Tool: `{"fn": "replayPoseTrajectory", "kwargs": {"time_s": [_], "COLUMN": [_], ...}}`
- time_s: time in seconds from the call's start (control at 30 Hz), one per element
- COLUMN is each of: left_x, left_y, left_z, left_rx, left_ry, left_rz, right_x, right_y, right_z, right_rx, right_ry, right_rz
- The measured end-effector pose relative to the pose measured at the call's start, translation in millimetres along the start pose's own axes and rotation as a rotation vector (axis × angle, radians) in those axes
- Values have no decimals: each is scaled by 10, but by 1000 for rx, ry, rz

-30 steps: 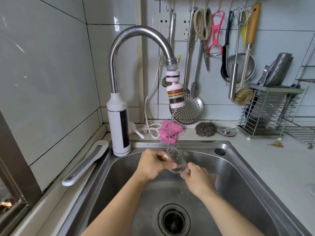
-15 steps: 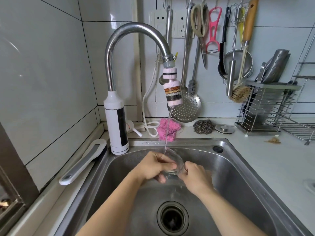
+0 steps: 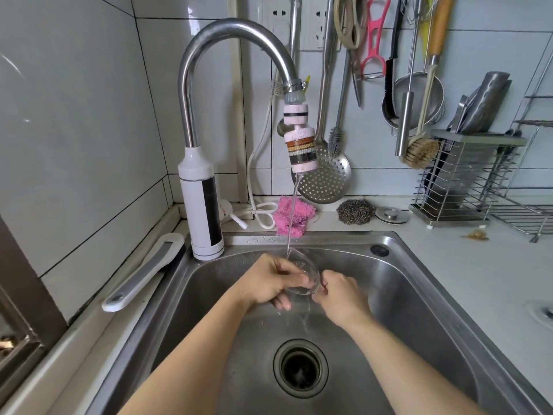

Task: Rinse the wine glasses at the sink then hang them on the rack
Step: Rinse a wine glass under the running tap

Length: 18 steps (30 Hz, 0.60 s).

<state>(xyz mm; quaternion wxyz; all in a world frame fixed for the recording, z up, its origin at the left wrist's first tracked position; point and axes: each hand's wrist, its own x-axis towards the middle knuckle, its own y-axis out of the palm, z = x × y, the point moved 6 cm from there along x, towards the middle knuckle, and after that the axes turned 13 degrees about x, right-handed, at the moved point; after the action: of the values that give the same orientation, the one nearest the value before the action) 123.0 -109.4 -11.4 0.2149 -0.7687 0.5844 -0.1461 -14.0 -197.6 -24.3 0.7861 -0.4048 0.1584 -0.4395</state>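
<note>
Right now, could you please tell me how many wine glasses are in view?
1. The wine glass is over the sink, under the stream from the faucet, held by the left hand and right hand. Others may sit outside the frame.

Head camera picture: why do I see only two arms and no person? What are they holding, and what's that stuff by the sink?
The camera sits on the person's head and looks down, so you see what they see: only their arms. No machine, just two bare hands. The left hand and right hand both have a grip on a clear wine glass, tilted under a thin stream of water from the pink filter on the tap. The stem is hidden inside the right hand. Below is a steel sink with a round drain. Behind it, on the counter, lie a pink cloth and a steel scourer. A slotted spoon hangs on the wall.
</note>
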Motion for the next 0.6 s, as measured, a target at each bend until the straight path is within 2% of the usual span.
{"fn": "replayPoseTrajectory", "kwargs": {"time_s": [0.1,0.2,0.37,0.4,0.53,0.6], "left_x": [6,15,-25,-29,4,28], "left_y": [-96,-110,30,12,-168,-176], "left_z": [-19,-21,-20,-22,5,15], "left_rx": [2,-29,-66,-33,105,113], "left_ry": [26,17,-1,15,17,14], "left_rz": [-103,-131,66,61,-198,-248], "right_x": [7,16,15,18,17,11], "right_y": [5,16,14,9,0,-7], "right_z": [-6,-20,-21,-22,-20,-22], "right_rx": [2,0,-60,-68,-43,-29], "right_ry": [11,11,-16,-13,13,14], "right_rz": [0,4,2,-1,-18,-27]}}
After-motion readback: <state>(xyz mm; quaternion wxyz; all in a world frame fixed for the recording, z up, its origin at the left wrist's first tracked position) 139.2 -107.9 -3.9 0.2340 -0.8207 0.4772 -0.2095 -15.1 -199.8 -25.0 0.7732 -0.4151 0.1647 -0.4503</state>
